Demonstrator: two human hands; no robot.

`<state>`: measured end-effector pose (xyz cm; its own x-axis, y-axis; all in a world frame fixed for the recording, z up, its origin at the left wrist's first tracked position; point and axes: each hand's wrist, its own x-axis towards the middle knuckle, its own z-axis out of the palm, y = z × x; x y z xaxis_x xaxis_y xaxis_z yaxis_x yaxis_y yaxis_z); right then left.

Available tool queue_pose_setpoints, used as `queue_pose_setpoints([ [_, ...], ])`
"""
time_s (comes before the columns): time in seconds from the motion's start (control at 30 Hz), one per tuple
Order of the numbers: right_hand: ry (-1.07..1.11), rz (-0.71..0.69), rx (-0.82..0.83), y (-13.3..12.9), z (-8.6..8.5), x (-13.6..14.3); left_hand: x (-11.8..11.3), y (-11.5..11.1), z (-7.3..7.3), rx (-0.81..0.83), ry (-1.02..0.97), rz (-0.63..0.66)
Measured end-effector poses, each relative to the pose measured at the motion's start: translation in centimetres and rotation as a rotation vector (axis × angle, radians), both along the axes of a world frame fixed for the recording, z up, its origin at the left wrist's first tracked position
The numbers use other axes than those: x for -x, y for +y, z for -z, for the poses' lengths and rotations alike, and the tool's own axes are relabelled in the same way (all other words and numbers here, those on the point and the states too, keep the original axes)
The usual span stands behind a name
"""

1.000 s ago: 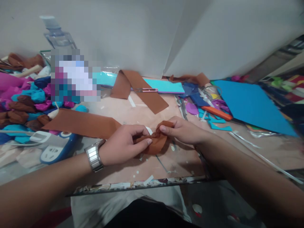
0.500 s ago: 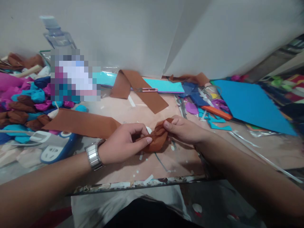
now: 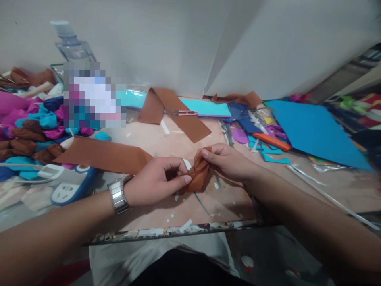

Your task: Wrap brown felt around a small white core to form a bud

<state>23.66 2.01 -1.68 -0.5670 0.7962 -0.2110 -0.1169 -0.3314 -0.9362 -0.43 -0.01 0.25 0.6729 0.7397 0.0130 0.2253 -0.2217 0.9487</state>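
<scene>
Between my hands is a gathered, crumpled end of a brown crepe-paper strip [image 3: 200,176], just above the table. My left hand [image 3: 160,178], with a metal watch on the wrist, is closed and pinches the gathered part between thumb and fingers. Thumb and fingers of my right hand [image 3: 224,159] are closed on the folded upper edge. A flat length of brown strip [image 3: 101,155] stretches left from behind my left hand. Beyond my hands lies another folded brown strip [image 3: 181,107], with small pink-handled thread snips [image 3: 186,113] on top.
At left are several crumpled paper bundles [image 3: 26,137] and a blue-and-white power strip [image 3: 70,186]. A clear bottle [image 3: 76,47] stands behind a blurred-out patch. On the right lie an orange cutter [image 3: 272,141], paper scraps and a blue sheet [image 3: 321,133]. A white wall rises behind.
My right hand has shifted slightly left, and the gathered brown paper has turned more upright between my hands. Both hands keep their pinch. The other things have not moved.
</scene>
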Motion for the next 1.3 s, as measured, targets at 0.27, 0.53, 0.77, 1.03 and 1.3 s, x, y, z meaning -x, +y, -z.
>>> queue_pose_setpoints([
  [0.27, 0.043, 0.042, 0.061, -0.1, 0.2, 0.3, 0.0, 0.0, -0.1, -0.016, 0.018, 0.002],
  [0.53, 0.114, 0.201, 0.026, 0.0, 0.1, 1.1, 0.0, 0.1, 0.1, -0.004, -0.007, -0.019],
  [0.77, -0.014, 0.165, -0.170, 0.0, -0.6, 0.3, -0.1, -0.1, 0.1, -0.009, 0.024, -0.012],
  [1.03, -0.182, -0.024, -0.301, -0.1, -1.5, 0.0, 0.0, 0.0, 0.0, -0.001, 0.114, 0.019],
  [1.3, -0.260, -0.031, -0.373, -0.7, -1.2, 0.1, -0.1, -0.3, -0.5, -0.021, 0.124, 0.030],
])
